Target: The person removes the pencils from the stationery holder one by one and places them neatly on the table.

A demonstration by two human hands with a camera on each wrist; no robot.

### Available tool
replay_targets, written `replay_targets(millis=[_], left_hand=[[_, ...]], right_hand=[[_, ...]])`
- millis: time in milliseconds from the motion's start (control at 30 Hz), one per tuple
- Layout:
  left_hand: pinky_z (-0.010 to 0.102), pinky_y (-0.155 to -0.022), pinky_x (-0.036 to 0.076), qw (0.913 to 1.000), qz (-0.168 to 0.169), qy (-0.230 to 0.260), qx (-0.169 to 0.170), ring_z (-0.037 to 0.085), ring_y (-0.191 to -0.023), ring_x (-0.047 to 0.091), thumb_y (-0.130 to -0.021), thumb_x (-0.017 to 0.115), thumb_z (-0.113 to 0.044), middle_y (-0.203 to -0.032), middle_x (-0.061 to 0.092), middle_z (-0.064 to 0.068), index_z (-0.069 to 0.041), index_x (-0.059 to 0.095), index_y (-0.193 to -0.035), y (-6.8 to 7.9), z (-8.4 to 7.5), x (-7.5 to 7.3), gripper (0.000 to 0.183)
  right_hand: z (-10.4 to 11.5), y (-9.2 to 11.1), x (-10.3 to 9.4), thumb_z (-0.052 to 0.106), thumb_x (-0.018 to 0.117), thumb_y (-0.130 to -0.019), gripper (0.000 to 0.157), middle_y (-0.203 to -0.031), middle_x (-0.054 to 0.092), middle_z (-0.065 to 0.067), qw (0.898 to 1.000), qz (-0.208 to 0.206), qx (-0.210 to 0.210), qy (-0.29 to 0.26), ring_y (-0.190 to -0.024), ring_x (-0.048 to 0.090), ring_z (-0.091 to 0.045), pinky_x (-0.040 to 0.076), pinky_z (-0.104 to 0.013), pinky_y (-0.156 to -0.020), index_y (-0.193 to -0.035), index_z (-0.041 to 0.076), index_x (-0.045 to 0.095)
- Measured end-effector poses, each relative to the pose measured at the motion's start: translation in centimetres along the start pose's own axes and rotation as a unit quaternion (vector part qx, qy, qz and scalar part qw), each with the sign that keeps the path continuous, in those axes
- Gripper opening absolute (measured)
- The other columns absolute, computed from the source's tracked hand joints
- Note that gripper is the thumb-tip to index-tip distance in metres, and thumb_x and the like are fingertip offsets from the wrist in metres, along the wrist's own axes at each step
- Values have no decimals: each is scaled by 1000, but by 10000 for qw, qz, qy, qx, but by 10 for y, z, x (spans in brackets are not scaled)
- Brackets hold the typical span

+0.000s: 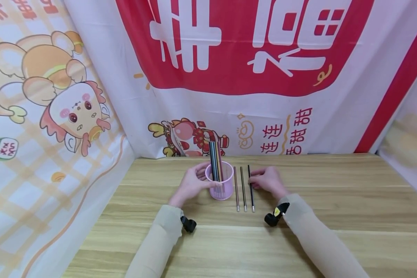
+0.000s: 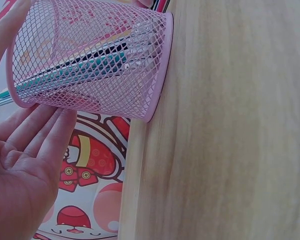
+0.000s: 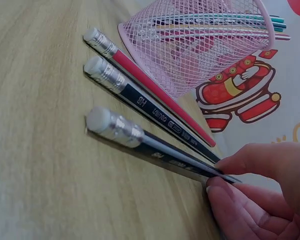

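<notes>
A pink mesh pencil holder (image 1: 226, 191) stands upright on the table with several pencils (image 1: 214, 160) inside, erasers down. My left hand (image 1: 190, 184) holds it from the left, thumb in front and fingers at the far side. To the holder's right, three pencils lie roughly parallel, eraser ends toward me: a red pencil (image 3: 162, 95), a black pencil (image 3: 152, 109) in the middle, and a dark pencil (image 3: 165, 151) on the right. Thumb and fingers of my right hand (image 1: 268, 181) pinch that rightmost pencil near its far end; its eraser end appears on or close to the tabletop.
The wood-grain table (image 1: 226, 247) ends at a white cloth backdrop (image 1: 201, 108) with red print, just behind the holder. Another printed cloth (image 1: 100, 170) borders the left side. A small black camera (image 1: 189, 224) sits on the left wrist, another camera (image 1: 273, 219) on the right.
</notes>
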State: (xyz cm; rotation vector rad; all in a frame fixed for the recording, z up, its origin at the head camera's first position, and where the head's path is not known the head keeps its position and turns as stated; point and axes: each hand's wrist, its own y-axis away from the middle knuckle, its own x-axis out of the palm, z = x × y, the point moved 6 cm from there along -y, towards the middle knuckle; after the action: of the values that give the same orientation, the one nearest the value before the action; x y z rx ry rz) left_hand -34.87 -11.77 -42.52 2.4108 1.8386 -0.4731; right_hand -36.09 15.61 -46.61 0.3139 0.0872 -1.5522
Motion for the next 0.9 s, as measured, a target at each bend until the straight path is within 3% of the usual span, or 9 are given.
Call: replay_targets(millis=[333, 700, 900], left_hand=[[33, -105, 49, 10000, -43, -23, 52, 25, -124, 60, -69, 97, -22, -138, 61, 12, -6, 53, -146, 0, 1, 0, 90], [32, -105, 49, 10000, -71, -27, -23, 24, -124, 60, -68, 97, -23, -139, 61, 11, -7, 52, -146, 0, -1, 0, 92], [34, -106, 49, 10000, -51, -67, -50, 24, -124, 60, -67, 97, -25, -139, 61, 11, -7, 53, -146, 0, 1, 1, 92]], right_hand=[[2, -3, 3, 0, 79, -82, 36, -80, 74, -12, 9981, -90, -66, 614, -63, 70, -17, 62, -28, -60, -116, -9, 70], [6, -1, 1, 4, 82, -83, 42, -88, 74, -15, 9983, -76, -177, 553, -70, 72, -22, 63, -29, -65, -120, -8, 68], [18, 8, -7, 14, 81, -87, 44, -102, 73, -15, 9974, -104, -282, 652, -84, 73, -28, 63, -35, -74, -125, -2, 67]])
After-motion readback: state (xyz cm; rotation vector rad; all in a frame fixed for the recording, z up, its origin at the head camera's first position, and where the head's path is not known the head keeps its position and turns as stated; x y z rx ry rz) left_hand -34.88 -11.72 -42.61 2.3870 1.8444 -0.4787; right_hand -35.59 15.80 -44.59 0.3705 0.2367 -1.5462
